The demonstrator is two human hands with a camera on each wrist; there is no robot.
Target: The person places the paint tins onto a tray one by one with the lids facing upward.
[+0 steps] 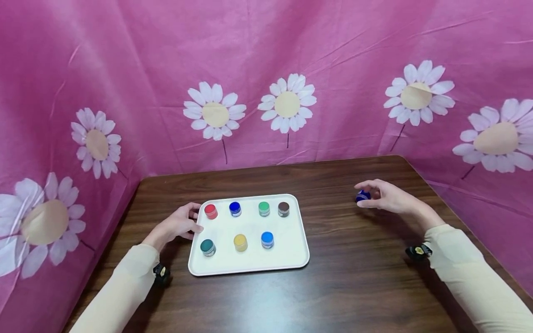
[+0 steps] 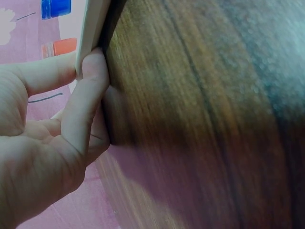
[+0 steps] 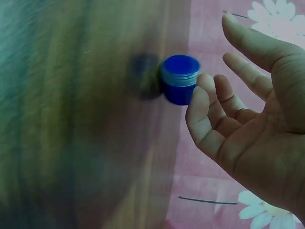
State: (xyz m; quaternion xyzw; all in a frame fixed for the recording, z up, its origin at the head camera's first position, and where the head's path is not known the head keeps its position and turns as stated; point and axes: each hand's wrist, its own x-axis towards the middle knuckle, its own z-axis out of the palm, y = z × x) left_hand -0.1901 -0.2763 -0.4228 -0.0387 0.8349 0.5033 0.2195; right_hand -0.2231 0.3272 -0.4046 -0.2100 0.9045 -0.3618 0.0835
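My left hand point(image 1: 180, 223) pinches the left edge of a white tray point(image 1: 287, 256), thumb over the rim and fingers curled at its outer side. On the tray stand several small paint jars in two rows, among them a red jar point(image 1: 211, 212), a green jar point(image 1: 264, 208) and a yellow jar point(image 1: 240, 242). Far to the right, a dark blue paint jar point(image 3: 180, 78) stands on the table. Around it hovers my right hand point(image 1: 386, 196), thumb spread away and fingers loosely bent, the fingertips right beside the jar.
Under everything lies a dark wooden table point(image 1: 333, 277). A pink curtain point(image 1: 250, 41) with daisies surrounds its back and sides. Each wrist carries a small black device, such as the one point(image 1: 418, 252) on the right sleeve.
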